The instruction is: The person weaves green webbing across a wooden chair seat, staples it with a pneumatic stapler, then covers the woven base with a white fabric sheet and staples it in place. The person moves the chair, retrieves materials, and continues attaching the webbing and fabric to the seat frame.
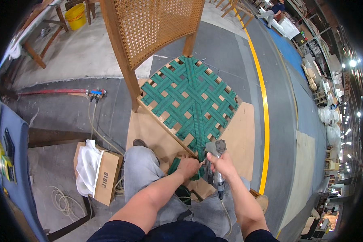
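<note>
A wooden chair with a woven cane back (159, 28) stands before me, its seat frame crossed by interlaced green webbing (189, 94). One strap runs over the weave toward the near corner of the seat. At that corner my left hand (188, 167) is closed on the green webbing strap (174, 165), whose loose length hangs below it. My right hand (222, 164) grips a grey pneumatic staple gun (217, 148), its nose beside the strap at the frame edge. The exact contact of the nose is hidden. A thin air hose (226, 211) trails from the gun's lower end.
A cardboard sheet (244, 137) lies under the chair. To my left are an open cardboard box (109, 177) with white wrapping, coiled hose (64, 203), and a blue-covered surface (16, 141) with tools. A red air pipe (56, 92) and yellow bucket (75, 17) stand farther off.
</note>
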`<control>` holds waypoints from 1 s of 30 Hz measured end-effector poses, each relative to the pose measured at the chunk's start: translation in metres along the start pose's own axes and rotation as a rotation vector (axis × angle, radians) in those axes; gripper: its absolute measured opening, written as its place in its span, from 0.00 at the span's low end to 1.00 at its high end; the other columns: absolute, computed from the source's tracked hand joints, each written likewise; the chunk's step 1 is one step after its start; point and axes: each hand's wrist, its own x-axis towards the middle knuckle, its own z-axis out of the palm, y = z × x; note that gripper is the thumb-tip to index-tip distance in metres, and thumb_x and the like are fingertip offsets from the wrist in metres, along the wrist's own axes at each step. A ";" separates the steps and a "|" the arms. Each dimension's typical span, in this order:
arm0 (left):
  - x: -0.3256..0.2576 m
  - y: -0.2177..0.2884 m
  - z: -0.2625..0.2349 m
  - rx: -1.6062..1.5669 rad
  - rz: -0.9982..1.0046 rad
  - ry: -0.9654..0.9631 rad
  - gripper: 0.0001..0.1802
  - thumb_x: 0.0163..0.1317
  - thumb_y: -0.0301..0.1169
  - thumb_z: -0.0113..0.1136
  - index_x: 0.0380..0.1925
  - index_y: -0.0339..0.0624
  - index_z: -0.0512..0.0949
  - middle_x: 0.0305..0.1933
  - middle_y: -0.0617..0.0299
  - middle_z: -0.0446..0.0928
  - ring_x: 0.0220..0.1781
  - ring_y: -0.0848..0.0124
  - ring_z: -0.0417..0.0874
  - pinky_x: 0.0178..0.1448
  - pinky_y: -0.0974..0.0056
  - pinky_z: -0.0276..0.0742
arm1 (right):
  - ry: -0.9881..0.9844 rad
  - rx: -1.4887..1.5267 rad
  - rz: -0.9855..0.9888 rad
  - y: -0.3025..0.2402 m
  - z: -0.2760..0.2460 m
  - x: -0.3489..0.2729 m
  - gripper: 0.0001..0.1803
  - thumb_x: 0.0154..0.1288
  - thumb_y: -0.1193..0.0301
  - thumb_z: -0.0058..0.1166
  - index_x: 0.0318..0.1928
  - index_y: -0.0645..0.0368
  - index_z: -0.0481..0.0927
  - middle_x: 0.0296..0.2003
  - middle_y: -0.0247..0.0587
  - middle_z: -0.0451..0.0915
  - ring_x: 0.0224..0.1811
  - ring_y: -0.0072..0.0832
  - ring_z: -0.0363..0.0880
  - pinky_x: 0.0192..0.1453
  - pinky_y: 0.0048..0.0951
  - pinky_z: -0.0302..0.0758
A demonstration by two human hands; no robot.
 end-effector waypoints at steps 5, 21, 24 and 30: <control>-0.017 -0.012 0.013 0.042 0.007 0.072 0.29 0.80 0.51 0.49 0.36 0.41 0.91 0.42 0.46 0.90 0.55 0.44 0.88 0.68 0.35 0.73 | -0.038 0.028 0.012 0.005 0.018 -0.008 0.15 0.72 0.63 0.69 0.39 0.64 0.84 0.21 0.35 0.81 0.17 0.24 0.78 0.20 0.30 0.72; -0.012 0.003 -0.080 -0.810 -0.050 -0.205 0.26 0.78 0.48 0.59 0.47 0.30 0.86 0.46 0.48 0.90 0.44 0.55 0.92 0.54 0.50 0.85 | 0.105 0.221 -0.062 0.008 -0.049 -0.050 0.13 0.74 0.66 0.68 0.47 0.63 0.81 0.29 0.34 0.82 0.21 0.21 0.79 0.23 0.28 0.75; 0.005 -0.026 -0.105 -1.329 -0.183 -0.142 0.17 0.81 0.38 0.55 0.49 0.34 0.85 0.43 0.58 0.89 0.34 0.68 0.88 0.40 0.62 0.86 | 0.052 0.176 -0.074 0.000 -0.040 -0.045 0.12 0.73 0.65 0.68 0.43 0.62 0.82 0.25 0.33 0.81 0.21 0.22 0.79 0.23 0.28 0.75; 0.051 -0.022 -0.116 -1.331 -0.315 0.019 0.21 0.84 0.40 0.48 0.46 0.35 0.84 0.43 0.61 0.89 0.32 0.73 0.84 0.34 0.63 0.82 | -0.016 0.115 -0.020 -0.005 -0.023 -0.024 0.12 0.73 0.65 0.68 0.45 0.61 0.84 0.25 0.31 0.81 0.21 0.21 0.79 0.23 0.28 0.74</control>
